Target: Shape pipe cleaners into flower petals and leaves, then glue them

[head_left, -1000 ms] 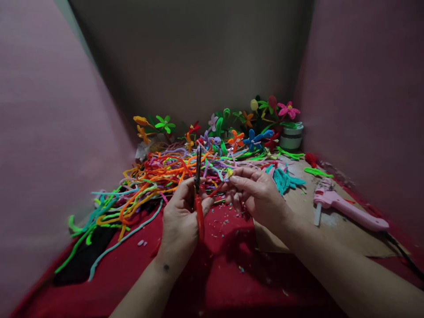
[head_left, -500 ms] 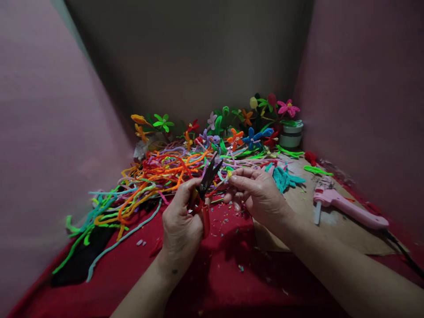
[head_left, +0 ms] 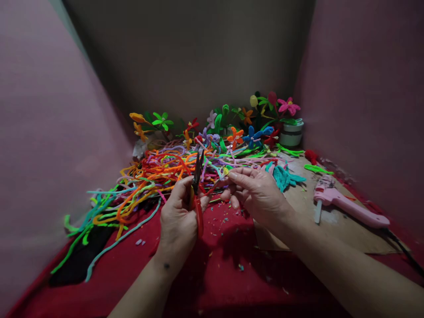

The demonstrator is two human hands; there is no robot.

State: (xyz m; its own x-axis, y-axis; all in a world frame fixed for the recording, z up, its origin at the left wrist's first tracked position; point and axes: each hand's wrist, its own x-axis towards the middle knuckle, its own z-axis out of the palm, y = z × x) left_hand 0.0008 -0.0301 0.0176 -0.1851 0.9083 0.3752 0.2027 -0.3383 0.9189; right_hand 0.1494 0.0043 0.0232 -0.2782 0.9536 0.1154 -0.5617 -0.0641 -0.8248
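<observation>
My left hand (head_left: 180, 221) is closed round the red handles of a pair of scissors (head_left: 198, 170), whose dark blades point up and away from me. To its right, my right hand (head_left: 260, 190) pinches a small yellow piece of pipe cleaner (head_left: 226, 171) between thumb and fingertips. The scissor blades stand apart from the yellow piece, to its left. Just beyond both hands spreads a tangled heap of coloured pipe cleaners (head_left: 172, 163). Teal fuzzy pieces (head_left: 285, 177) lie right of my right hand.
A pink glue gun (head_left: 347, 205) with a cord rests on a cardboard sheet (head_left: 298, 225) at the right. Pipe-cleaner flowers (head_left: 253, 138) and a pale pot (head_left: 291, 133) stand along the back. Small clippings dot the red cloth (head_left: 225, 274); a black object (head_left: 79, 260) lies at the left.
My left hand has shifted slightly left with the scissors, whose blades have come closer together and turned more upright. My right hand has stayed nearly in place, still pinching the yellow piece.
</observation>
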